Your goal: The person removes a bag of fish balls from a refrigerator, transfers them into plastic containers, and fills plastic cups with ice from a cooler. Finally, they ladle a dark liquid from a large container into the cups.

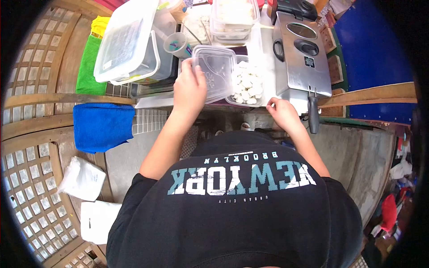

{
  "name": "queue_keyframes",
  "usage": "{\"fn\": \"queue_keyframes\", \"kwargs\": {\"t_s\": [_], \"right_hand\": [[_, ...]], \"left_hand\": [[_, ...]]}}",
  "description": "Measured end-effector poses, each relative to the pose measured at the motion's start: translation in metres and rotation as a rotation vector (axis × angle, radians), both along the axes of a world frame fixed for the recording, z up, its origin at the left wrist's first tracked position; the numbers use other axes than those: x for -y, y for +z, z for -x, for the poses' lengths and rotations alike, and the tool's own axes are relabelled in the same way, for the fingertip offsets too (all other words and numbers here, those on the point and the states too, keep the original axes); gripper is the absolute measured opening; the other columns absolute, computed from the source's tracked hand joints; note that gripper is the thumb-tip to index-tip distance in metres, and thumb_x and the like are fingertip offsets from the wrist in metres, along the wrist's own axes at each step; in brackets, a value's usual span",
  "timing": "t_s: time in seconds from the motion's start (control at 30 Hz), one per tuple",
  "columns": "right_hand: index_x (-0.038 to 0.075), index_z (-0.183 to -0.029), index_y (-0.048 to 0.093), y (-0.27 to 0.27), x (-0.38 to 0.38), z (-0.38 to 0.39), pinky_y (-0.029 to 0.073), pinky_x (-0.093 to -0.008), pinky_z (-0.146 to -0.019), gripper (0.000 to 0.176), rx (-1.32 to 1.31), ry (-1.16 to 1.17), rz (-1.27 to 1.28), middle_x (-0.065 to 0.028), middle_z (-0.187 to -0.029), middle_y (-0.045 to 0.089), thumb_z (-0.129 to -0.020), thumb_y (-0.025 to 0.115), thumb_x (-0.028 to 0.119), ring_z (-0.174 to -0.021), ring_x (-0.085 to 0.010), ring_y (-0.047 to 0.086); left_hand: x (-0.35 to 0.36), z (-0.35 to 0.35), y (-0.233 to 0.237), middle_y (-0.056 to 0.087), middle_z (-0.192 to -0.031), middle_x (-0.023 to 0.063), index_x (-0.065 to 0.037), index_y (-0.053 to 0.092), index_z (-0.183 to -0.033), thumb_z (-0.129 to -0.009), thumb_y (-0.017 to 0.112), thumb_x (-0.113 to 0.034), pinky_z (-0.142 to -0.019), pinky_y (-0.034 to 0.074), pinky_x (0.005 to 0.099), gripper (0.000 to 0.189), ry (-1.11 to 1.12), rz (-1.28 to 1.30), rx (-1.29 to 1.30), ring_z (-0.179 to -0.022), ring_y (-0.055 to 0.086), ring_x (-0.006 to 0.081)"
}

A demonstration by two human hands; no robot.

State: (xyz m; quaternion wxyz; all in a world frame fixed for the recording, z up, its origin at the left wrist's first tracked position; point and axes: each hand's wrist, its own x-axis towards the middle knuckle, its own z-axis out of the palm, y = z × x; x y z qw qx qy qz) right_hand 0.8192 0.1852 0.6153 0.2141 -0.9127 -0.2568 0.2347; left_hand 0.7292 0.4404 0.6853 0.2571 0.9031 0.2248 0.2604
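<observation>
My left hand (191, 87) is closed on a clear plastic lid (215, 71), gripping it by its left side and holding it tilted. To the right of the lid, partly covered by it, a clear container of white rounded pieces (248, 85) sits near the table's front edge. My right hand (283, 114) is just right of that container, apart from it, at the table edge. Its fingers are curled together, and whatever they may hold is hidden.
A steel fryer (303, 56) with a black-handled basket (313, 114) stands at the right. Stacked food containers (234, 20) are behind. At the left are a big lidded plastic bin (127, 49) and a paper cup (177, 44). A blue towel (103, 126) hangs below.
</observation>
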Motion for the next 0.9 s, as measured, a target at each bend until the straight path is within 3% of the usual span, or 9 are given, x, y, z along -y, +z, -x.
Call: {"fn": "queue_keyframes", "kwargs": {"t_s": [0.03,0.13,0.27,0.33,0.4,0.6,0.77,0.83,0.9], "right_hand": [[0.004,-0.087,0.063,-0.001,0.0,0.0,0.047,-0.0447,-0.075,0.021,0.01,0.001,-0.001,-0.0204,-0.081,0.063,-0.08,0.056,0.022,-0.083,-0.0361,0.061],[0.004,-0.087,0.063,-0.003,-0.001,0.0,0.047,-0.0444,-0.075,0.021,0.004,-0.029,0.018,-0.0206,-0.082,0.063,-0.08,0.055,0.022,-0.083,-0.0363,0.061],[0.004,-0.086,0.063,-0.019,0.0,0.002,0.048,-0.0446,-0.075,0.021,0.048,-0.064,-0.017,-0.021,-0.08,0.063,-0.08,0.055,0.022,-0.081,-0.0368,0.061],[0.004,-0.086,0.064,-0.024,-0.001,0.004,0.048,-0.0449,-0.075,0.021,0.043,-0.09,-0.004,-0.021,-0.079,0.063,-0.08,0.055,0.022,-0.079,-0.037,0.061],[0.003,-0.086,0.064,-0.032,-0.001,0.006,0.048,-0.0448,-0.074,0.022,0.07,-0.101,-0.022,-0.021,-0.077,0.063,-0.081,0.055,0.022,-0.079,-0.037,0.061],[0.002,-0.088,0.064,-0.045,0.001,0.01,0.047,-0.044,-0.072,0.026,0.049,-0.213,-0.067,-0.0215,-0.076,0.063,-0.084,0.053,0.025,-0.077,-0.0373,0.061],[0.001,-0.089,0.062,-0.078,-0.001,0.007,0.048,-0.0366,-0.063,0.025,-0.075,-0.402,-0.353,-0.0154,-0.071,0.062,-0.086,0.052,0.024,-0.067,-0.027,0.062],[0.001,-0.092,0.06,-0.097,-0.002,0.004,0.047,-0.032,-0.058,0.023,-0.323,-0.563,-0.602,-0.0109,-0.069,0.061,-0.087,0.053,0.022,-0.063,-0.0195,0.061],[0.002,-0.095,0.057,-0.092,-0.01,0.004,0.046,-0.0285,-0.054,0.022,-0.342,-0.616,-0.631,-0.0076,-0.069,0.059,-0.086,0.054,0.022,-0.061,-0.0146,0.059]], "left_hand": [[-0.005,0.006,-0.001,0.06,-0.074,0.0178,-0.001,0.048,-0.11,-0.09,0.047,-0.014,-0.062,0.047,0.0395,0.024,-0.004,0.085,0.016,-0.067,0.061,0.0325],[-0.013,0.015,-0.012,0.059,-0.073,0.015,-0.002,0.049,-0.112,-0.09,0.049,-0.013,-0.059,0.047,0.0334,0.025,-0.059,0.1,0.131,-0.063,0.059,0.0258],[-0.008,0.0,-0.042,0.06,-0.087,0.0105,-0.007,0.054,-0.11,-0.081,0.059,-0.009,-0.058,0.048,0.0323,0.03,-0.419,-0.293,0.334,-0.064,0.059,0.024],[0.002,-0.014,-0.061,0.058,-0.089,0.0049,-0.013,0.057,-0.107,-0.075,0.059,-0.017,-0.051,0.044,0.0304,0.032,-0.543,-0.557,0.36,-0.064,0.057,0.018],[0.012,-0.022,-0.076,0.056,-0.089,0.0024,-0.014,0.059,-0.103,-0.074,0.056,-0.024,-0.051,0.043,0.0268,0.03,-0.674,-0.735,0.279,-0.066,0.055,0.0142],[0.036,-0.02,-0.122,0.055,-0.097,0.0057,-0.016,0.056,-0.11,-0.074,0.054,-0.026,-0.06,0.048,0.0268,0.037,-0.94,-0.828,0.095,-0.078,0.056,0.0157],[0.043,-0.012,-0.136,0.054,-0.097,0.0085,-0.012,0.054,-0.114,-0.08,0.059,-0.024,-0.069,0.049,0.0333,0.037,-0.975,-0.46,-0.059,-0.083,0.056,0.0235],[0.037,-0.012,-0.121,0.053,-0.098,0.0106,-0.009,0.051,-0.113,-0.08,0.058,-0.022,-0.075,0.047,0.0381,0.035,-0.796,-0.338,-0.077,-0.087,0.055,0.0269],[0.028,-0.015,-0.124,0.051,-0.101,0.0143,-0.006,0.049,-0.113,-0.081,0.057,-0.018,-0.082,0.044,0.0415,0.035,-0.514,-0.148,-0.047,-0.093,0.053,0.0305]]}}
